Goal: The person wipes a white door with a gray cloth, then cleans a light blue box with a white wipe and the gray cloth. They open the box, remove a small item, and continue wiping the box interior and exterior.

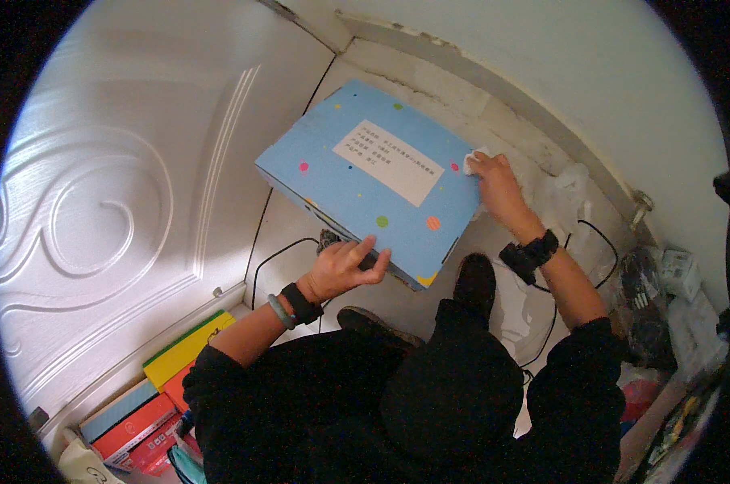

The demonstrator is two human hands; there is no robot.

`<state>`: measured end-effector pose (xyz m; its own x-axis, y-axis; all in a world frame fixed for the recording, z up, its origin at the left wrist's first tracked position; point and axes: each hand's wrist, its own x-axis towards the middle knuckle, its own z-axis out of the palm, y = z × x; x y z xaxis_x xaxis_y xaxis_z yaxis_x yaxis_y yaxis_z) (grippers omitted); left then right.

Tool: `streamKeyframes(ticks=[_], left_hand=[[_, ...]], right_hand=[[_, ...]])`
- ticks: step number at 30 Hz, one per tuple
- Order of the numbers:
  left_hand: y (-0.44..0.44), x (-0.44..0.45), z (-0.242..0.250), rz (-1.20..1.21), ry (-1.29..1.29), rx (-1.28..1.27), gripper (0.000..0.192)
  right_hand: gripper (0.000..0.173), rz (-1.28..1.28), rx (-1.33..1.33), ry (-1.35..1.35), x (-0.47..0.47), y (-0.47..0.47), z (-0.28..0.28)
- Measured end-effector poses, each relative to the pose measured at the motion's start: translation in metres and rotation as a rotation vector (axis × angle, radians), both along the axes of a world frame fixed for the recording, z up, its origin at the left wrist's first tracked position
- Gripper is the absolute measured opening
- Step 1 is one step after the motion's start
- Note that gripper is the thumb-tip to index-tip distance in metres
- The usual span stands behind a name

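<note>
A light-blue cardboard box [316, 139] with coloured dots is in front of me, at an angle. On its top is a white label [389, 162] bearing printed writing. My left hand [343, 266] is at the near long edge, fingertips against the box and fingers bent around the edge. A small dark, patterned thing [327, 239] shows beside its knuckles; I cannot tell what it is. My right hand [501, 184] pinches a crumpled white tissue [473, 162] against the box's right edge. The box's underside is hidden.
A white panelled door [117, 181] stands at the left. Colourful flat boxes [186, 351] lie at its foot. Black cables [609, 233] run over the tiled floor. Clear plastic bags [570, 187], a bagged dark item [642, 308] and a small white box [679, 272] are at the right, by a wall.
</note>
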<state>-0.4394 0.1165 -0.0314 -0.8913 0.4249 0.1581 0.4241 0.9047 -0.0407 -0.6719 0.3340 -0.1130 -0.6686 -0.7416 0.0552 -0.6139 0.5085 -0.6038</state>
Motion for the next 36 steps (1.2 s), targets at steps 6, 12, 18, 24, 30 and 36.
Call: streamKeyframes(ticks=[6, 12, 18, 24, 30, 36], left_hand=[[0.001, 0.001, 0.001, 0.010, -0.027, 0.011, 0.051], [-0.001, 0.001, 0.001, 0.011, -0.008, 0.008, 0.052], [-0.001, 0.002, -0.002, 0.014, -0.062, 0.034, 0.053], [0.000, 0.003, -0.001, 0.017, -0.079, 0.045, 0.053], [0.000, 0.004, -0.001, 0.001, -0.042, 0.050, 0.053], [-0.001, 0.005, 0.000, 0.004, -0.080, 0.097, 0.057]], right_hand=[[0.038, 0.365, -0.320, -0.110, 0.026, 0.009, -0.008], [0.044, 0.103, -0.017, -0.035, -0.002, 0.012, -0.007], [0.033, 0.379, -0.322, -0.053, 0.030, 0.023, -0.003], [0.028, -0.182, -0.201, -0.548, 0.001, -0.004, -0.001], [0.036, 0.385, -0.291, -0.044, 0.027, -0.022, 0.030], [0.043, 0.216, 0.129, -0.023, -0.041, -0.034, -0.037]])
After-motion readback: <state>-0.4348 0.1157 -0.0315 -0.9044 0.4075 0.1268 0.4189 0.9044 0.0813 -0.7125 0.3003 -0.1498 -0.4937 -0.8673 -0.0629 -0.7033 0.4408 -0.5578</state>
